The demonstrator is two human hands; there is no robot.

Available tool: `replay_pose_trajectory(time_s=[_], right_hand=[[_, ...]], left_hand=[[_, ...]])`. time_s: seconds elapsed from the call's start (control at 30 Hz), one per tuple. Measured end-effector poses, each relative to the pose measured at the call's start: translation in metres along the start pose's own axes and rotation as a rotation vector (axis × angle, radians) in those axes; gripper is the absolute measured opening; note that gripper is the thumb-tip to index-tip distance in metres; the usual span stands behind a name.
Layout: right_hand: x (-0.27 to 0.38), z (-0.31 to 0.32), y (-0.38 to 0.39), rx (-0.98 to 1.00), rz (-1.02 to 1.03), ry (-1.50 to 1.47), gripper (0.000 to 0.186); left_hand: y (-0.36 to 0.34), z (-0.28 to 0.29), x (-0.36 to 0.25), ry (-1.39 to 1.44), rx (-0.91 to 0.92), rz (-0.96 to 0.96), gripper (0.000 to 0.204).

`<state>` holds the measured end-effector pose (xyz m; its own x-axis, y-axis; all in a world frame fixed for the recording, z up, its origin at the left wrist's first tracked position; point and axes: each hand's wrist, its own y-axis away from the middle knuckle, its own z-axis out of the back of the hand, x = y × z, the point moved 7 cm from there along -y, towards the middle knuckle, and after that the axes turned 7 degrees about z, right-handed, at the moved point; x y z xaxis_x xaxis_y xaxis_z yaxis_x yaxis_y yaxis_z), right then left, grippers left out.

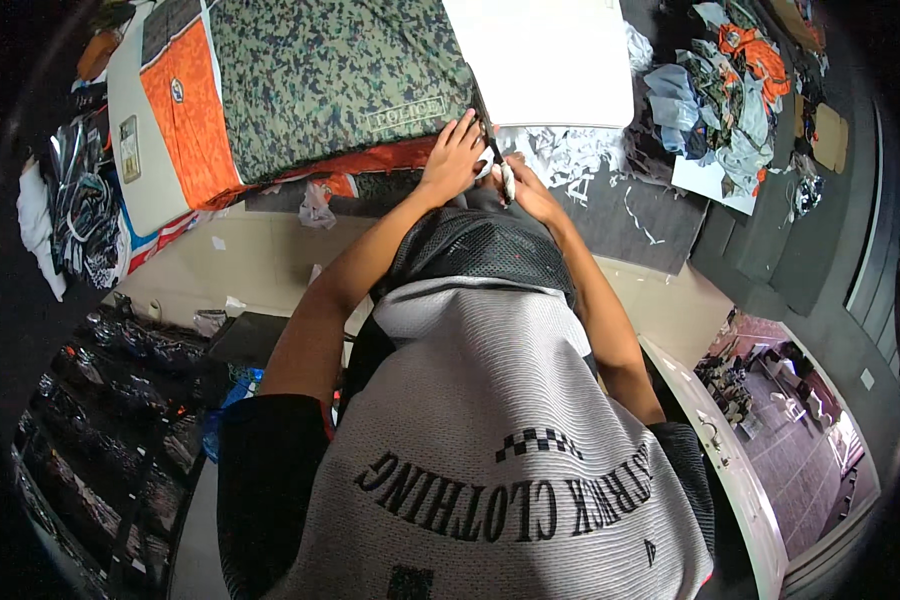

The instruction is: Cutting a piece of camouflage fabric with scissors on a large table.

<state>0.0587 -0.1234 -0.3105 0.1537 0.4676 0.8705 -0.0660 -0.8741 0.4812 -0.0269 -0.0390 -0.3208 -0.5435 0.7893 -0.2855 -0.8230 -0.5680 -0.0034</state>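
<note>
A green camouflage fabric piece with a printed panel near its lower right corner lies spread on the table in front of me. My left hand rests on that corner, fingers stretched out over the cloth edge. Just to its right, my right hand is closed around the handles of dark scissors. The blades point away from me along the fabric's right edge. Part of the handle looks white, and my right fingers are partly hidden. A red-orange layer shows beneath the camouflage cloth.
An orange fabric panel lies left of the camouflage piece. A large white sheet lies to the right, with white scraps below it. Piled plastic bags and cloth sit far right. Black-wrapped packages fill the lower left.
</note>
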Motion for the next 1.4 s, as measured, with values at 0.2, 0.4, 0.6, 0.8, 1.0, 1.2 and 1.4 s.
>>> replay_pose_trajectory(time_s=[0.2,0.4,0.6,0.8,1.0,1.2,1.4], right_hand=[[0.002,0.0,-0.004,0.002,0.006,-0.06,0.026],[0.008,0.002,-0.008,0.008,0.059,-0.003,0.026],[-0.002,0.005,-0.015,0.022,0.036,0.061,0.025],[-0.002,0.004,-0.02,0.018,0.066,0.059,0.026],[-0.003,0.006,-0.022,0.037,0.017,0.001,0.026],[-0.007,0.006,-0.027,0.027,0.059,0.048,0.024],[0.011,0.004,-0.029,0.02,0.043,0.004,0.032]], left_hand=[[-0.001,0.003,0.0,-0.024,-0.043,-0.022,0.052],[0.0,0.007,-0.002,-0.03,-0.081,-0.045,0.047],[0.0,0.009,-0.001,0.072,-0.079,-0.042,0.058],[0.0,0.007,-0.001,0.037,-0.062,-0.038,0.063],[0.0,0.006,-0.001,0.057,-0.093,-0.057,0.057],[0.0,-0.002,0.001,0.004,-0.008,-0.06,0.055],[0.002,-0.001,0.0,-0.044,0.075,-0.056,0.042]])
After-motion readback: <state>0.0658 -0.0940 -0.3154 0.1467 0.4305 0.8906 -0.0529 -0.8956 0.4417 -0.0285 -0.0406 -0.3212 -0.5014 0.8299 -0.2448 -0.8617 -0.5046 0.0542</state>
